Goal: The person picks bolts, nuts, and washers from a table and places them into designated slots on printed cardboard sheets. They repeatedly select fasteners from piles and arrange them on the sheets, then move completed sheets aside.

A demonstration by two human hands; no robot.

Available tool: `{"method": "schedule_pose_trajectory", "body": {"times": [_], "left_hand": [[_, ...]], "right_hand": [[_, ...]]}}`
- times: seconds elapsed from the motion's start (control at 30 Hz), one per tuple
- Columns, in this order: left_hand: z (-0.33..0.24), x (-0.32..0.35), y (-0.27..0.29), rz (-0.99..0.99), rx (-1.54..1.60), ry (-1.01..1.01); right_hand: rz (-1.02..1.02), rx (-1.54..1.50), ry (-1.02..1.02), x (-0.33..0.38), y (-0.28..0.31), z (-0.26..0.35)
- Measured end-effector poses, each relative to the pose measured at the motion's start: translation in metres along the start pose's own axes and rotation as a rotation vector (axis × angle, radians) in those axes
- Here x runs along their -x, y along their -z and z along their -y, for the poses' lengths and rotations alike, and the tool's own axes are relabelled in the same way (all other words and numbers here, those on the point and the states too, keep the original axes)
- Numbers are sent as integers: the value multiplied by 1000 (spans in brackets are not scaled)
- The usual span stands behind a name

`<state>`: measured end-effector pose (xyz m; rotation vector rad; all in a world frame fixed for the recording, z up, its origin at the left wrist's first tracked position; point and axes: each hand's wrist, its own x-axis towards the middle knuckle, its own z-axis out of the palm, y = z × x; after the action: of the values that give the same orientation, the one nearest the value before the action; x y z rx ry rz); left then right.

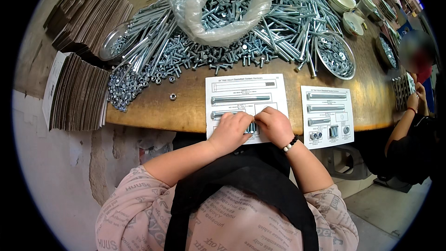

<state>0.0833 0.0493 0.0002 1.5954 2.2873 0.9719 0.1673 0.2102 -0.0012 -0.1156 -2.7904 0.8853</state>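
Observation:
A white printed card (283,94) lies at the table's front edge before me. Its top row shows only a printed outline. Below that lies a long hex bolt (240,99), then a shorter bolt (222,114) partly covered by my fingers. My left hand (231,131) rests on the card, fingers bent down against a small cluster of short bolts (252,128). From the other side my right hand (274,126) meets them with its fingers pinched; what is in the pinch is hidden. To the right, a second card (347,132) carries bolts, nuts and small hardware.
Behind the cards, loose bolts (176,51) are heaped around a plastic bag (186,16) of bolts. Hex nuts (124,88) spill at left beside stacked brown cardboard (76,95). A bowl (351,65) holds washers. A co-worker's arm (400,123) is at far right.

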Motion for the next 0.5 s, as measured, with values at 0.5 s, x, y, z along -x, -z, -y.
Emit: {"method": "schedule_pose_trajectory", "body": {"times": [0.5], "left_hand": [[142,-16,143,-551,-463,407]], "right_hand": [[-77,-228,-168,-5,35,0]]}}
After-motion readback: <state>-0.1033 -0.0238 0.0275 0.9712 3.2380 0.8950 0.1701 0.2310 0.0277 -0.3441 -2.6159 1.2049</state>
